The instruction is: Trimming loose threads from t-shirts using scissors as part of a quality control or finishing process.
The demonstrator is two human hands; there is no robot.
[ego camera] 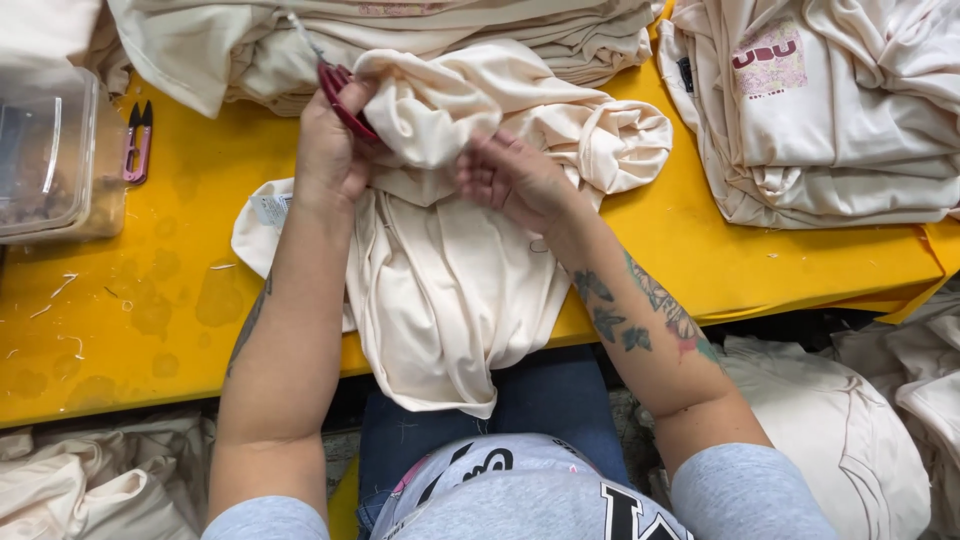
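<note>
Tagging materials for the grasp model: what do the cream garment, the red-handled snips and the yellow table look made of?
Cream garment: soft knit fabric, likely cotton jersey, matte; it drapes and bunches in loose folds.
Red-handled snips in the left hand: glossy red handle, probably plastic; blades mostly hidden.
Yellow table: smooth hard top, paint or laminate, unclear which; scuffed, with faint stains and thread scraps.

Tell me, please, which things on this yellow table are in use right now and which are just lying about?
In use:
- cream garment, pinched by the right hand
- red snips, gripped in the left hand

Lying about:
- pink snips
- clear plastic box
- folded stack of garments on the right
- pile of garments at the far edge
</note>
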